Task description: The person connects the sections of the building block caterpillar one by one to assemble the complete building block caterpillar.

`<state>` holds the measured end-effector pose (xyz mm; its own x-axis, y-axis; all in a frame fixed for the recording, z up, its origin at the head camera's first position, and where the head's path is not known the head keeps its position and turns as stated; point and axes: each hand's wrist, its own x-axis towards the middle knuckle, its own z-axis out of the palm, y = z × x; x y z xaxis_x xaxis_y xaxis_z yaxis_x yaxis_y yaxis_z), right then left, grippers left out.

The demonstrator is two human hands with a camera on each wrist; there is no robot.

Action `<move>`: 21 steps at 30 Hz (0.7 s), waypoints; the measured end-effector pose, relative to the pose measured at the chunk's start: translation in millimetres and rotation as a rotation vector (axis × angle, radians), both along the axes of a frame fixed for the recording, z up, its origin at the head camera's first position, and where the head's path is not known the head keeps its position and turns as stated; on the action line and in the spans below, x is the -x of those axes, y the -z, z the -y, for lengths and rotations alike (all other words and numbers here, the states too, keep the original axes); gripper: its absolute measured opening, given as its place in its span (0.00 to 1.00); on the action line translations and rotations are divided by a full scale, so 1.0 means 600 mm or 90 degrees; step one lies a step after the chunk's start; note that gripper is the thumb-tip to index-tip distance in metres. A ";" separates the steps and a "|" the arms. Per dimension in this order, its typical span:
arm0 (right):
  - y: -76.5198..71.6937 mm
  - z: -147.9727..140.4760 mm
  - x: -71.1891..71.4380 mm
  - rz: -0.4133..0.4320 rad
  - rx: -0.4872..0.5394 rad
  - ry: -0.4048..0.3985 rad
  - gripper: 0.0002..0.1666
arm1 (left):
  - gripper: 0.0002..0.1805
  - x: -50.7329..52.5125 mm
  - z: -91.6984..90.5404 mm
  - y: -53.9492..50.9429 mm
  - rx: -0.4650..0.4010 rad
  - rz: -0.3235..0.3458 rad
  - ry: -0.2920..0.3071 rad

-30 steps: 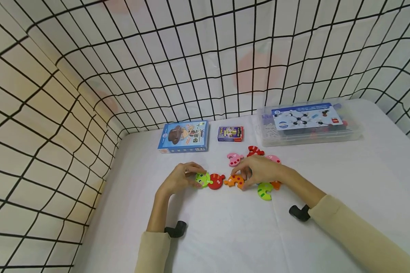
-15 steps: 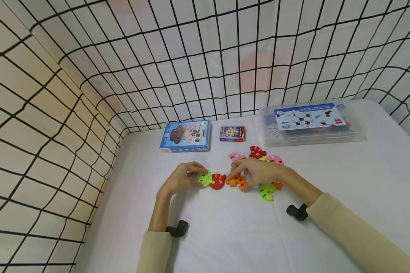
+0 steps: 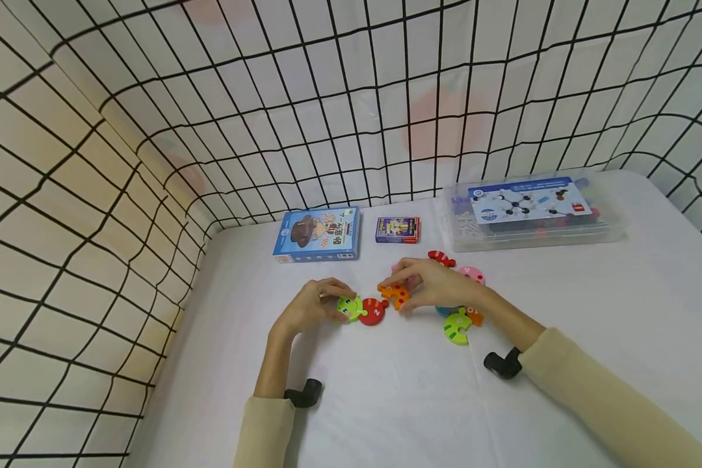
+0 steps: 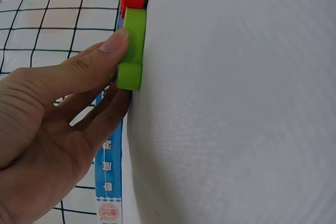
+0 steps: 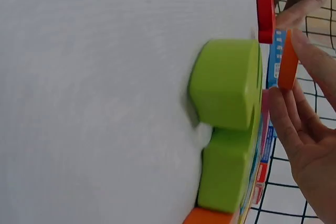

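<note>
My left hand [image 3: 310, 307] pinches the green caterpillar-head puzzle piece [image 3: 348, 309], which lies flat on the white cloth. Joined to its right side is a red striped piece [image 3: 372, 312] marked 2. In the left wrist view, the thumb presses the edge of the green piece [image 4: 135, 38]. My right hand [image 3: 439, 284] holds an orange puzzle piece with red dots [image 3: 399, 296] between thumb and fingers. The right wrist view shows this orange piece [image 5: 288, 64] raised off the cloth, apart from the red piece [image 5: 265, 11].
Loose puzzle pieces lie around my right hand: a green one [image 3: 457, 327], a red one [image 3: 441, 259] and a pink one [image 3: 472, 273], others partly hidden. Behind stand a blue box [image 3: 318, 234], a small card box [image 3: 398, 230] and a clear plastic case [image 3: 535, 211], before black wire mesh.
My right hand has lifted the orange piece from the cloth and shifted it back and slightly left, tilting it. The left hand and its green and red pieces have stayed in place.
</note>
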<state>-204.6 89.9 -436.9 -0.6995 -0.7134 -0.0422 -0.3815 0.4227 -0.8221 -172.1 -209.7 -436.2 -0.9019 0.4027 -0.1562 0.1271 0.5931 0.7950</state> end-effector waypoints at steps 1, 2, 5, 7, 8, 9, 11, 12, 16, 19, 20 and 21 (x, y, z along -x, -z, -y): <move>0.003 0.004 0.001 -0.004 0.008 0.000 0.31 | 0.21 0.000 0.000 0.001 0.000 -0.001 0.001; 0.005 0.007 0.003 -0.009 0.013 0.000 0.31 | 0.21 0.000 0.000 0.001 0.001 -0.001 0.003; 0.013 0.016 0.005 -0.021 0.008 0.012 0.30 | 0.21 0.001 0.000 0.002 0.004 -0.007 0.005; 0.017 0.022 0.006 -0.023 -0.001 0.025 0.30 | 0.21 0.001 -0.001 0.002 0.007 -0.007 0.003; 0.017 0.024 0.006 -0.026 -0.005 0.031 0.30 | 0.22 0.002 -0.002 0.002 0.009 -0.007 0.001; 0.017 0.026 0.005 -0.026 -0.009 0.037 0.30 | 0.22 0.002 -0.002 0.003 0.011 -0.007 -0.001; 0.016 0.030 0.004 -0.030 -0.015 0.046 0.30 | 0.22 0.002 -0.002 0.003 0.014 -0.005 -0.003; 0.014 0.032 0.003 -0.034 -0.016 0.048 0.30 | 0.22 0.002 -0.001 0.003 0.014 -0.003 -0.005; 0.008 0.038 -0.002 -0.037 -0.026 0.061 0.30 | 0.22 0.002 0.000 0.004 0.015 -0.004 -0.004; 0.003 0.041 -0.006 -0.030 -0.032 0.065 0.30 | 0.22 0.001 0.000 0.003 0.013 -0.002 -0.007; 0.001 0.042 -0.007 -0.028 -0.033 0.064 0.30 | 0.22 0.001 0.000 0.003 0.012 -0.003 -0.007; 0.000 0.043 -0.008 -0.026 -0.034 0.062 0.30 | 0.22 0.000 0.000 0.002 0.011 -0.004 -0.008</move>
<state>-199.7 64.3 -436.8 -0.7675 -0.6392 -0.0482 -0.3694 0.5025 -0.7817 -172.3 -210.0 -437.6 -0.9077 0.3891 -0.1572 0.1253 0.6087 0.7834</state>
